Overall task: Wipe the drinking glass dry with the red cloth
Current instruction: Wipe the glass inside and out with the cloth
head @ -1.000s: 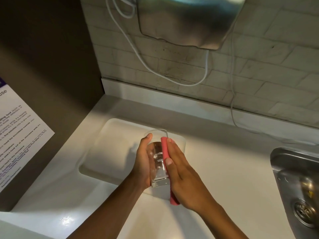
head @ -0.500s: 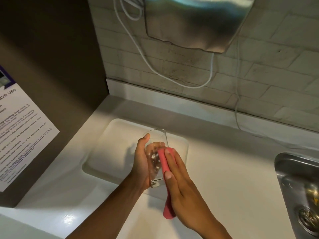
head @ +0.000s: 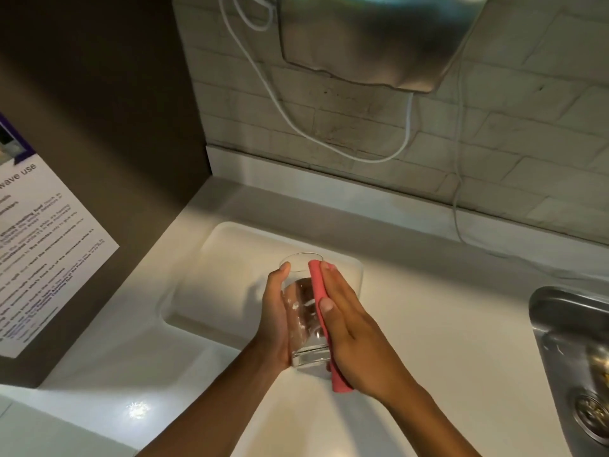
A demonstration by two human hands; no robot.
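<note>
A clear drinking glass (head: 304, 319) is held tilted above the white counter, its mouth pointing away from me. My left hand (head: 275, 319) grips its left side, thumb near the rim. My right hand (head: 349, 328) lies flat along the glass's right side and presses the folded red cloth (head: 318, 285) against it. The cloth runs from the rim down past the base, where its end (head: 339, 382) sticks out under my palm.
A white tray (head: 227, 258) lies on the white counter (head: 445, 341) under my hands. A steel sink (head: 573, 341) is at the right edge. A brown panel with a printed notice (head: 43, 245) stands at left. A steel dispenser (head: 372, 37) and white cables hang on the tiled wall.
My right hand and the red cloth slid down the glass's side half a second ago and are now back up at the rim. The left hand kept its grip on the glass.
</note>
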